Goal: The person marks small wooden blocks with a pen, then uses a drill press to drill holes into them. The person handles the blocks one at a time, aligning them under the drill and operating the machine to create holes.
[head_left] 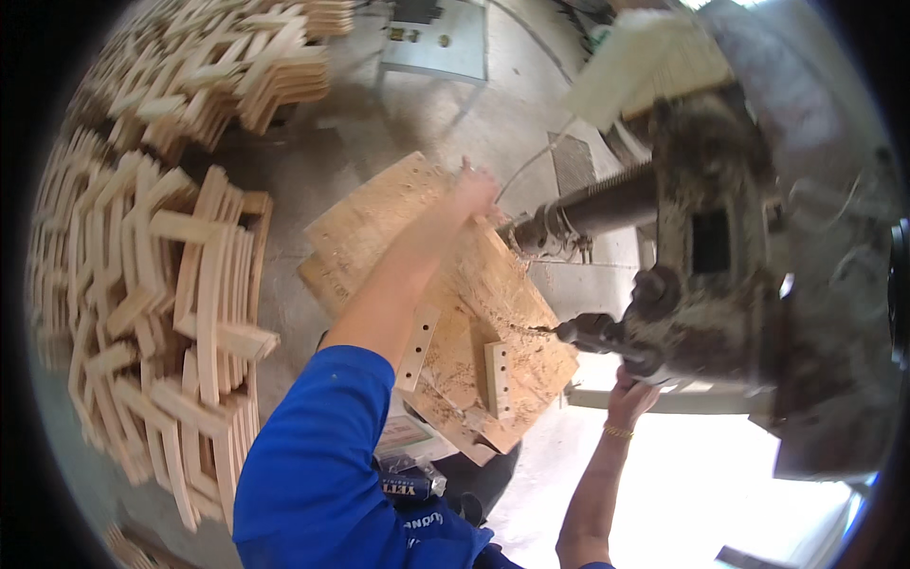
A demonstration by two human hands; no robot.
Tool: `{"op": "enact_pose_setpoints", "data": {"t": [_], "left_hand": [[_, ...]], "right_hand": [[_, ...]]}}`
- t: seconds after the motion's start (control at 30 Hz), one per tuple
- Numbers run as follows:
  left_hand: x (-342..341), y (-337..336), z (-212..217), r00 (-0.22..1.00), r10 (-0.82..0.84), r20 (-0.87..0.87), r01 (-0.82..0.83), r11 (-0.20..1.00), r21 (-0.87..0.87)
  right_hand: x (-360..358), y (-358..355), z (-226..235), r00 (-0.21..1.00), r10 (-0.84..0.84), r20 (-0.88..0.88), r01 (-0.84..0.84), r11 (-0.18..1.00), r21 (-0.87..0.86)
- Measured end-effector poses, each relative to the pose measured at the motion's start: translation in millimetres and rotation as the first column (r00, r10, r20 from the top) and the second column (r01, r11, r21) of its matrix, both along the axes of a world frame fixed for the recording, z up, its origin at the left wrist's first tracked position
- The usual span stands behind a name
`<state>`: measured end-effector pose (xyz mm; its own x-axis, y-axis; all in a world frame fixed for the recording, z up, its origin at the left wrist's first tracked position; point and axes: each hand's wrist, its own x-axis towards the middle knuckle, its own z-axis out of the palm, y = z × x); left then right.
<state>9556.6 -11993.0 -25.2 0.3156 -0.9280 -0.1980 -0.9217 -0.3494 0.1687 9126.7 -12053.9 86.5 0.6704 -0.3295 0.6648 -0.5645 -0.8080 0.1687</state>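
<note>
A tilted plywood work board (379, 213) lies in front of me, strewn with wood chips. My left hand (479, 192) reaches across it to the far edge, beside the machine's round column; its fingers look spread, with nothing seen in them. At right is a dusty drilling machine (716, 337), its chuck (590, 332) carrying a drill bit (538, 329) that points left over the board. My right hand (630, 400) is closed at a handle (642, 360) below the chuck; its fingers are partly hidden. Two wooden strips with holes, one nearer the chuck (498, 379) and one (417, 348) by my left arm, sit on the board.
Tall stacks of angled wooden pieces (204, 284) fill the left side, with another pile (237, 66) farther back. A grey metal plate or box (436, 43) is on the floor (526, 85) at the far side. A blue package (408, 486) lies near my body.
</note>
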Motion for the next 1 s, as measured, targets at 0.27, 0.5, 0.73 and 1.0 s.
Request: {"op": "enact_pose_setpoints", "data": {"t": [0.27, 0.5, 0.73, 1.0], "left_hand": [[32, -15, -32, 0.975, -0.139, 0.174, 0.143, 0.990, -0.013], [4, -34, -7, 0.970, -0.123, 0.208, 0.086, 0.980, 0.177], [-72, 42, 37, 0.959, -0.228, -0.170, 0.118, 0.862, -0.493], [-214, 151, 41, 0.592, -0.675, 0.440, 0.806, 0.512, -0.298]], "right_hand": [[69, 32, 13, 0.428, -0.389, 0.816, -0.702, 0.425, 0.571], [55, 24, 10, 0.419, -0.295, 0.859, -0.728, 0.456, 0.512], [55, 15, -5, 0.330, -0.228, 0.916, -0.796, 0.454, 0.400], [60, 22, 1, 0.344, -0.158, 0.925, -0.852, 0.362, 0.379]]}}
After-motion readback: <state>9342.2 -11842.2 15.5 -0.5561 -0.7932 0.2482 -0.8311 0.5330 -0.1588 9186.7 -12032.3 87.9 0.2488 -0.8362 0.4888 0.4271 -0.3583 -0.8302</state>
